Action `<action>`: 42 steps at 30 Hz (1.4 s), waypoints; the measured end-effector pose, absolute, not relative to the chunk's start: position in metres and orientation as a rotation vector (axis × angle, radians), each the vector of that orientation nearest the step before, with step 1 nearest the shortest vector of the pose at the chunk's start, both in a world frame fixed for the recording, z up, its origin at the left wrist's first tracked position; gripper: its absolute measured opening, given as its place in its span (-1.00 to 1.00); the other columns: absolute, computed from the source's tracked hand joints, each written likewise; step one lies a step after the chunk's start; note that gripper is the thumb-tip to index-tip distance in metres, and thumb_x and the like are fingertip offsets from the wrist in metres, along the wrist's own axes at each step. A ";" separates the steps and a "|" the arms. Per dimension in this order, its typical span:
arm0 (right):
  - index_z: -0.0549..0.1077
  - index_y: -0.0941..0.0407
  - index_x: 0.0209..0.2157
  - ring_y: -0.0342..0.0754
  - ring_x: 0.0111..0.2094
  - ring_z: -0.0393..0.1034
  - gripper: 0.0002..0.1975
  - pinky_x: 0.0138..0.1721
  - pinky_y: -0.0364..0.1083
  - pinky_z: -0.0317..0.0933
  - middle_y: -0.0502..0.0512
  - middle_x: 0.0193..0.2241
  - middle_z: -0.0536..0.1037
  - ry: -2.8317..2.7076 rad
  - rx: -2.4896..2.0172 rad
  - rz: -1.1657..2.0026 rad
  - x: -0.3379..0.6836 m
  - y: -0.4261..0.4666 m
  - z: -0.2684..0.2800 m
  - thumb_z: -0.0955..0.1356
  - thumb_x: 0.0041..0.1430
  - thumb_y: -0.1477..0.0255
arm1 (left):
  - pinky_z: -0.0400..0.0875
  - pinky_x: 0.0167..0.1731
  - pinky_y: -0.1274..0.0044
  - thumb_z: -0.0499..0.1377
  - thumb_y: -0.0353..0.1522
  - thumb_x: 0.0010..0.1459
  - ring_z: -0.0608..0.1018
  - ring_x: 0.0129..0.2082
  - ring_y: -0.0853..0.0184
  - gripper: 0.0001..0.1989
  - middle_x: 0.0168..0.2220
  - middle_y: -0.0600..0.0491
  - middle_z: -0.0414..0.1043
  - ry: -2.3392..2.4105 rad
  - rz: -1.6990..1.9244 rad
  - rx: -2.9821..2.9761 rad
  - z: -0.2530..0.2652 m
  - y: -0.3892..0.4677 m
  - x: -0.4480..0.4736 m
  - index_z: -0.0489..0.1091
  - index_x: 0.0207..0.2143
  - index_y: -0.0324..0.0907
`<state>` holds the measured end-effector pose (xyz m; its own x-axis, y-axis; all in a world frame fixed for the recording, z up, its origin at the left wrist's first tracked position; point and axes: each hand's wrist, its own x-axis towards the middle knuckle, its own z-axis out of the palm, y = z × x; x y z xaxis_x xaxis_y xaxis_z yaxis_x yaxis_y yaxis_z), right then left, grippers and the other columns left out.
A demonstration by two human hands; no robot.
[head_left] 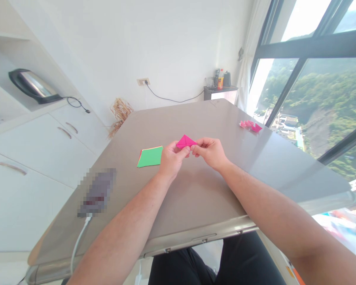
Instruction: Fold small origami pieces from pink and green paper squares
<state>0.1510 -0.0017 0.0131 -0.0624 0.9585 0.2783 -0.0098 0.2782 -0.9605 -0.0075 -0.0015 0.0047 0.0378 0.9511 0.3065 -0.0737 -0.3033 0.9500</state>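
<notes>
A folded piece of bright pink paper, triangular with a crease down its middle, is held up above the table. My left hand pinches its left and lower edge between thumb and fingers. On the other side, my right hand grips the right corner, its thumb close to the left thumb. Just left of my left hand lies a stack of coloured paper sheets, green on top, partly hidden by that hand. Several folded pink paper pieces rest near the table's right edge.
The grey table spans the view. At its left lies a blurred-out device with a white cable. Beyond the far edge, a small cabinet holds bottles. A kettle stands on the left shelf; windows line the right.
</notes>
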 end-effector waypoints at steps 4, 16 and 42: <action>0.52 0.09 -0.50 -0.14 -0.52 0.33 -0.84 -0.43 -0.09 0.23 -0.04 -0.59 0.48 -1.402 -0.993 0.994 0.151 -0.002 0.013 0.48 0.00 0.30 | 0.39 -0.35 0.50 0.33 -0.23 0.06 0.48 -0.43 0.39 -0.76 -0.39 0.05 0.53 1.014 1.399 1.445 0.004 -0.001 -0.008 0.51 -0.27 -0.18; 0.54 0.11 -0.49 -0.12 -0.51 0.35 -0.77 -0.41 -0.07 0.26 0.00 -0.60 0.50 -1.375 -0.964 1.037 0.152 -0.003 0.015 0.48 0.02 0.23 | 0.41 -0.28 0.46 0.40 -0.26 -0.01 0.56 -0.37 0.32 -0.75 -0.38 0.05 0.58 1.040 1.428 1.453 0.006 0.000 -0.008 0.52 -0.29 -0.19; 0.52 0.09 -0.53 -0.12 -0.54 0.35 -0.81 -0.38 -0.06 0.26 -0.03 -0.64 0.48 -1.359 -0.948 0.948 0.158 0.002 0.009 0.49 0.04 0.30 | 0.52 -0.30 0.40 0.45 -0.23 -0.06 0.61 -0.39 0.31 -0.65 -0.38 -0.03 0.59 0.913 1.342 1.293 0.006 -0.005 0.004 0.49 -0.28 -0.25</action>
<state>0.1582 0.0016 0.0095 -0.0034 0.9393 0.3430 0.0023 0.3430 -0.9393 0.0045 -0.0049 0.0061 0.0926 0.9728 0.2125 -0.1599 -0.1962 0.9675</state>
